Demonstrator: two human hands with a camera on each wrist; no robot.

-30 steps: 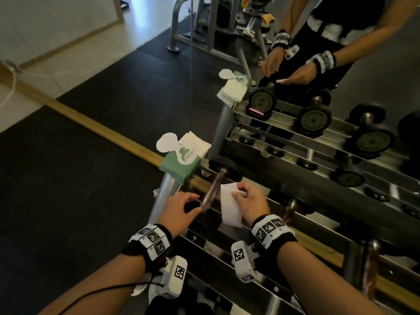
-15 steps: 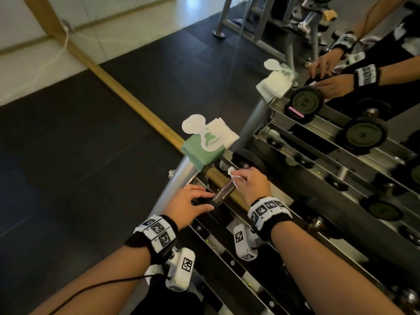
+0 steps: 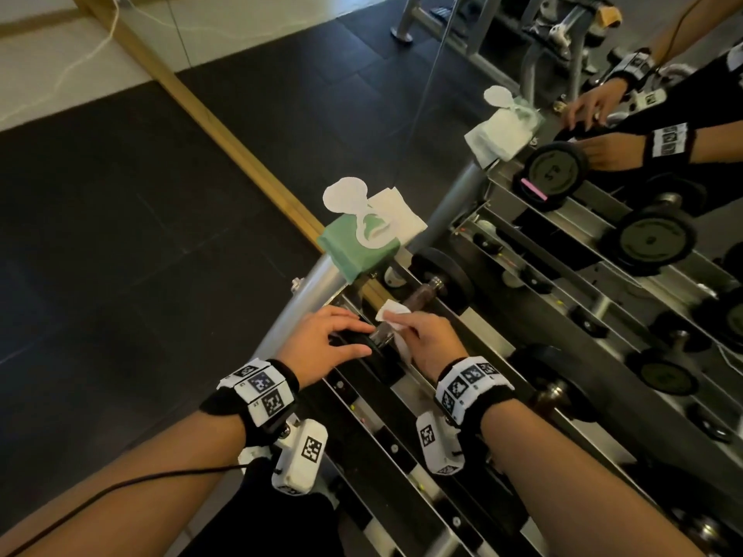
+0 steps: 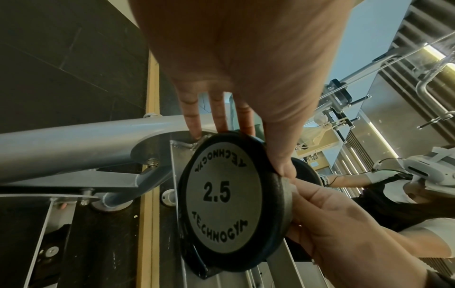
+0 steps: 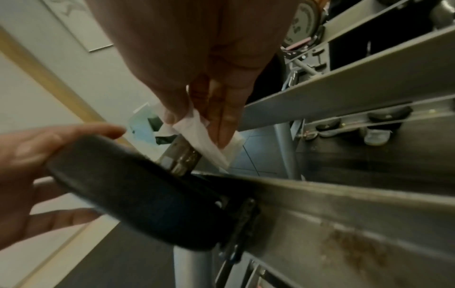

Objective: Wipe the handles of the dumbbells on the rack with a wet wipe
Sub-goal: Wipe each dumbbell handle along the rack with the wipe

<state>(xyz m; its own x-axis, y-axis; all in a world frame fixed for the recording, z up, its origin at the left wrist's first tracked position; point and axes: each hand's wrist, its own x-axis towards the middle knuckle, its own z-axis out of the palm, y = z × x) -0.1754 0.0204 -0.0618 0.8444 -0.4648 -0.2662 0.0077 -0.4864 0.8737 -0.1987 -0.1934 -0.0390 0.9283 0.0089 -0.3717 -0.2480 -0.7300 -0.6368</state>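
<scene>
- Nearest, the left hand point(image 3: 321, 347) rests on the near black round end plate point(image 4: 229, 210) of a small dumbbell marked 2.5 — fingers spread and nearly straight over its rim, thumb against the plate's edge, steadying rather than clutching it.
- Just beyond that plate, the right hand point(image 3: 432, 339) has its fingers and thumb curled round the dumbbell's brown-tinted metal handle point(image 3: 422, 293), with the white wet wipe point(image 3: 392, 317) pinched between fingers and bar; a loose corner of the wipe sticks out past the fingertips toward the far plate.
- Compared with half a second ago, the right hand sits lower on the handle, close against the near plate, and more bare bar shows beyond it; the left hand has stayed on the plate.
- Under both hands, the dumbbell lies in the top tier of the grey steel dumbbell rack point(image 3: 522, 396), at its left end.
- Farther off, a green soft pack of wipes point(image 3: 354, 251) with its white flap lifted sits on the rack's round post, a mirror behind it — reflecting rack, pack and hands.
</scene>
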